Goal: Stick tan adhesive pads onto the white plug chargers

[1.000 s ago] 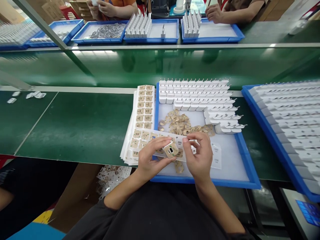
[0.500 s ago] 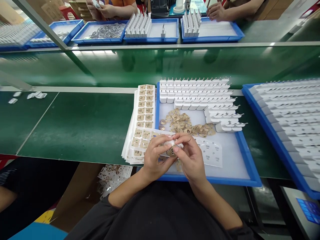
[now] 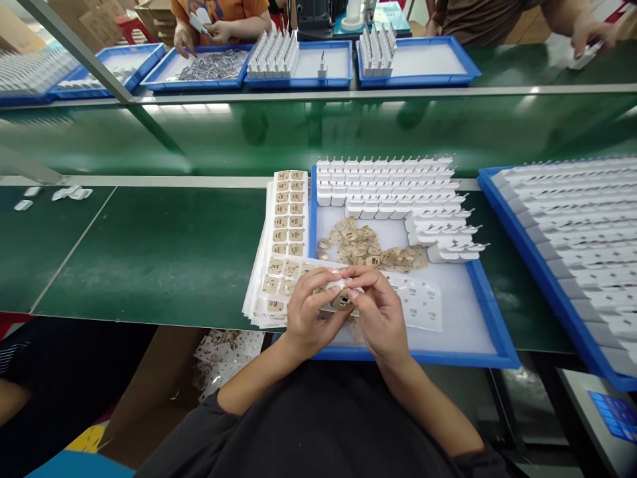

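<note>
Over the near part of a blue-rimmed tray point(image 3: 490, 312), both hands hold one white plug adapter point(image 3: 339, 284). A tan sticker point(image 3: 342, 300) with dark openings shows on its near face. My left hand point(image 3: 311, 315) is closed round the adapter's left side. My right hand point(image 3: 383, 315) grips its right side, with the thumb at the sticker's edge. Beyond my hands lies a loose pile of tan pieces point(image 3: 361, 244). Sticker sheets point(image 3: 288, 219) are stacked left of the tray, and a mostly bare backing sheet point(image 3: 421, 302) lies under and right of my hands.
Rows of white plug adapters point(image 3: 378, 192) with pins up fill the tray's back. Another full tray point(image 3: 547, 265) stands at right. Below the table edge at left is a carton point(image 3: 149, 398) with discarded sheets. Across a green divider point(image 3: 213, 133), co-workers sit behind more trays.
My right thumb has shifted off the adapter's face, so more of the sticker shows. Across the divider, one co-worker's hand now reaches into metal parts; another's has moved right to a white piece.
</note>
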Demonstrator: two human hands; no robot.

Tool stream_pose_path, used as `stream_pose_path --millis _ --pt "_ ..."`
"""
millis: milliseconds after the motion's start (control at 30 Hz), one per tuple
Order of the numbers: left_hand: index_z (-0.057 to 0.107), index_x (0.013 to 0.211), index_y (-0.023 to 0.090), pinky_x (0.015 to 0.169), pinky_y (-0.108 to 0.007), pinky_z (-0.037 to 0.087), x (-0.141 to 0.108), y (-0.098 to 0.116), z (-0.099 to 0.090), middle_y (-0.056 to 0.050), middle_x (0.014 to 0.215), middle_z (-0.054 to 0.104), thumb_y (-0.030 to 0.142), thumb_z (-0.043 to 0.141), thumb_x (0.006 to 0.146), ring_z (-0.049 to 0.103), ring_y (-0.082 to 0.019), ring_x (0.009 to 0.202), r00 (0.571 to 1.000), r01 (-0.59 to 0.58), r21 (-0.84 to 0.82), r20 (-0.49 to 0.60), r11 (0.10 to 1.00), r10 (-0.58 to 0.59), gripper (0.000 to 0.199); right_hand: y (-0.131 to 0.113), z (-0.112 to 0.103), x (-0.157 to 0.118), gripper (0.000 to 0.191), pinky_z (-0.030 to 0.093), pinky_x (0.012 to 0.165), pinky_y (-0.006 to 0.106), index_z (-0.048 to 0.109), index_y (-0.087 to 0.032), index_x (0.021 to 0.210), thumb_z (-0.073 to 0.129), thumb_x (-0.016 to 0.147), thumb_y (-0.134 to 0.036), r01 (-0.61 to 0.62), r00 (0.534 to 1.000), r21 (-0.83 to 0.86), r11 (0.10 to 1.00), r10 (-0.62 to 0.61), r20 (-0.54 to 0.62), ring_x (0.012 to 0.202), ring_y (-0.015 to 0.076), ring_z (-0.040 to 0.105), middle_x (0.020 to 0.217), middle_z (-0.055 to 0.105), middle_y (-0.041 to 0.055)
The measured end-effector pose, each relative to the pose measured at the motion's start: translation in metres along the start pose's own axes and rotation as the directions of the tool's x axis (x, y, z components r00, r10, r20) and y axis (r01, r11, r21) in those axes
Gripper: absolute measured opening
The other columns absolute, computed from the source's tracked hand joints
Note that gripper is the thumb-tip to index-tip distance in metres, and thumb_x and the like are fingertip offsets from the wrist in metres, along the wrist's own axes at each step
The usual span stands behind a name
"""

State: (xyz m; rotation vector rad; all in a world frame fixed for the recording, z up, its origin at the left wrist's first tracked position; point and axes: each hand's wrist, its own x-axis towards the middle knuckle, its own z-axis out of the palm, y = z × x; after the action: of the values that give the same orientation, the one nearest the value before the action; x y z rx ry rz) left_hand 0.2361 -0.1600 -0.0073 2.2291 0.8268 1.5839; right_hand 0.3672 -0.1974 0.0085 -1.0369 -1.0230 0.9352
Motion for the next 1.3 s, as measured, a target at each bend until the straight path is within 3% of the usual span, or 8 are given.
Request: stream_pose_path --millis 200,367,433,633,867,1033,1167,1300 --pt "0.056 0.117 0.022 0.09 -0.04 0.06 -0.001 0.002 -0.006 -0.01 0.111 0.066 0.02 0.076 0.083 0.068 -0.023 0.107 0.993 0.066 -0.044 0.101 0.997 -0.061 0.04 -0.021 -0.024 0.016 0.017 0.047 0.104 0.05 0.069 -0.029 0.102 0.064 0.091 -0.017 0.254 0.956 -0.447 0.858 -0.151 0.253 0.113 0.0265 0.063 0.1 0.074 0.0033" --pt "0.058 0.116 0.021 0.081 -0.035 0.06 -0.001 0.0 -0.012 -0.009 0.105 0.068 0.025 0.071 0.085 0.069 -0.022 0.099 0.961 0.208 -0.035 0.194 0.977 -0.198 0.034 -0.023 -0.026 0.015 0.019 0.055 0.09 0.047 0.07 -0.029 0.1 0.067 0.089 -0.015 0.543 0.834 -0.526 0.654 -0.35 0.426 0.101 0.0266 0.066 0.102 0.073 0.0057" --pt "0.058 0.115 0.02 0.082 -0.036 0.06 0.0 -0.002 -0.014 -0.01 0.105 0.067 0.026 0.072 0.085 0.069 -0.023 0.101 0.956 0.224 -0.015 0.198 0.974 -0.217 0.034 -0.02 -0.027 0.013 0.018 0.056 0.087 0.045 0.069 -0.028 0.101 0.066 0.089 -0.014 0.543 0.834 -0.508 0.669 -0.359 0.419 0.097 0.0254 0.067 0.098 0.073 0.0054" --pt "0.057 0.117 0.022 0.086 -0.039 0.059 0.002 -0.002 -0.017 -0.009 0.107 0.065 0.02 0.075 0.083 0.068 -0.023 0.103 0.976 0.128 -0.025 0.179 0.992 -0.121 0.039 -0.02 -0.029 0.014 0.011 0.055 0.077 0.037 0.067 -0.026 0.099 0.064 0.092 -0.018 0.259 0.963 -0.538 0.802 -0.174 0.204 0.085 0.0209 0.066 0.094 0.071 0.0036" --pt "0.059 0.115 0.022 0.087 -0.038 0.057 0.002 0.001 -0.018 -0.009 0.105 0.066 0.016 0.074 0.081 0.067 -0.023 0.101 0.978 0.081 -0.007 0.192 0.997 -0.078 0.037 -0.019 -0.029 0.02 0.014 0.056 0.081 0.038 0.065 -0.026 0.101 0.059 0.095 -0.015 0.438 0.891 -0.57 0.695 -0.253 0.377 0.091 0.0224 0.067 0.095 0.071 0.0052" --pt "0.061 0.11 0.02 0.084 -0.034 0.057 0.003 0.001 -0.02 -0.008 0.105 0.069 0.024 0.074 0.081 0.069 -0.022 0.099 0.941 0.271 -0.043 0.224 0.962 -0.255 0.032 -0.019 -0.028 0.015 0.016 0.057 0.076 0.037 0.062 -0.024 0.102 0.056 0.093 -0.012 0.621 0.778 -0.515 0.59 -0.385 0.497 0.087 0.0217 0.066 0.095 0.069 0.0078" --pt "0.062 0.109 0.02 0.083 -0.033 0.056 0.006 -0.008 -0.026 -0.008 0.105 0.069 0.027 0.075 0.08 0.068 -0.022 0.098 0.908 0.378 -0.03 0.207 0.925 -0.365 0.032 -0.022 -0.035 0.011 0.013 0.057 0.076 0.035 0.059 -0.024 0.1 0.055 0.094 -0.013 0.491 0.867 -0.492 0.719 -0.348 0.358 0.085 0.0202 0.067 0.09 0.068 0.0049" --pt "0.063 0.11 0.02 0.079 -0.03 0.055 0.005 -0.029 -0.042 -0.007 0.105 0.069 0.028 0.076 0.081 0.066 -0.019 0.093 0.872 0.467 0.011 0.155 0.884 -0.463 0.033 -0.02 -0.057 0.023 0.008 0.055 0.07 0.032 0.063 -0.022 0.102 0.059 0.096 -0.021 0.219 0.935 -0.786 0.578 -0.355 -0.001 0.076 0.0196 0.069 0.087 0.071 0.0035"
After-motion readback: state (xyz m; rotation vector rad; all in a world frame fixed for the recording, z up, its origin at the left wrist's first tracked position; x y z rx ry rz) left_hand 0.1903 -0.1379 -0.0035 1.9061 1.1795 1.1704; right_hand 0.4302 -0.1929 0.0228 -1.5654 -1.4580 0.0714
